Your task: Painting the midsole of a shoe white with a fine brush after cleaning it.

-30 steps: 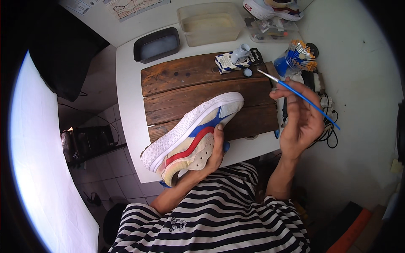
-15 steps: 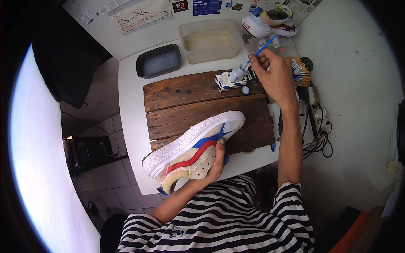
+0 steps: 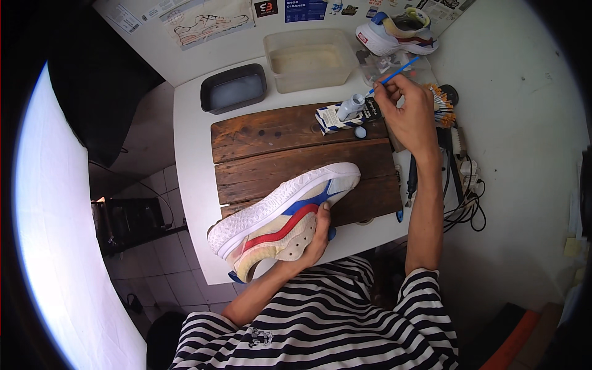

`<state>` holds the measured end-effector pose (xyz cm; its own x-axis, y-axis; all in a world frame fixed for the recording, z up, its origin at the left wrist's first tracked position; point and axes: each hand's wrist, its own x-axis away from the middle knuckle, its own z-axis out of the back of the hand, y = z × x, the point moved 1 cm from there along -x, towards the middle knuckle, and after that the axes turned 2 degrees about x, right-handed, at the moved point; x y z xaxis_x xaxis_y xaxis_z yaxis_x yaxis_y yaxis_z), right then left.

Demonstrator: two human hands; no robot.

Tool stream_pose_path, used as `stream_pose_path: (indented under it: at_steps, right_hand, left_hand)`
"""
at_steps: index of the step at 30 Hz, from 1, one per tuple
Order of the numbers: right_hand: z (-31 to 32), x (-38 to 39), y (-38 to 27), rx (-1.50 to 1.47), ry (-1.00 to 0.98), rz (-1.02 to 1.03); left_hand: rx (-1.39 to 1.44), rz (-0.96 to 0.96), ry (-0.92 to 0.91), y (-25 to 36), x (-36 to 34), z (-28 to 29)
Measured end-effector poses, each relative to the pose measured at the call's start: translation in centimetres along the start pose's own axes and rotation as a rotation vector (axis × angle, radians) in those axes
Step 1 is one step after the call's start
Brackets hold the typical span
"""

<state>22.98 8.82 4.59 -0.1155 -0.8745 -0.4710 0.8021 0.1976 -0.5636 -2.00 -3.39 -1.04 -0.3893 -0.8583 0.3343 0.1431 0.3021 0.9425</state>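
Note:
My left hand (image 3: 319, 239) is closed on a sneaker (image 3: 300, 207) with cream, blue and red panels. The shoe is tipped on its side, its white sole facing up and away, above a dark wooden board (image 3: 271, 140). Between the fingers of my right hand (image 3: 407, 114) is a thin blue paintbrush (image 3: 401, 70), held slanting with its tip down toward the mouth of a small open bottle (image 3: 351, 108). That bottle rests on a blue-and-white box (image 3: 330, 121). A round cap (image 3: 360, 132) lies just in front of it on the board.
Behind the board stand a black tray (image 3: 234, 89) and a clear plastic tub (image 3: 308, 58), both with liquid. A second sneaker (image 3: 398, 34) sits at the back right. Along the right edge are several brushes (image 3: 444, 105) and tangled cables (image 3: 472, 206).
My right hand has shifted slightly right and nearer to me, and the brush tip has moved from over the bottle's mouth to just beside it. The sneaker stays nearly still.

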Motion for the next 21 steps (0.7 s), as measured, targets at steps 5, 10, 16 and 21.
stream_pose_path:
  at_steps: [5,10,16,21]
  right_hand:
    - [0.2,0.1,0.2,0.038,0.03,0.006]
    - [0.6,0.0,-0.1,0.027,0.076,-0.032]
    - [0.6,0.8,-0.2,-0.017,0.087,0.03]
    - [0.3,1.9,0.3,-0.018,0.025,0.048]
  left_hand:
    - [-0.005,-0.07,0.062,-0.7,-0.2,-0.2]
    - [-0.001,0.086,-0.007,0.1,-0.1,0.0]
    - [0.082,0.024,0.013,-0.1,0.0,-0.1]
    - [0.059,-0.021,0.009,-0.4,-0.1,0.0]
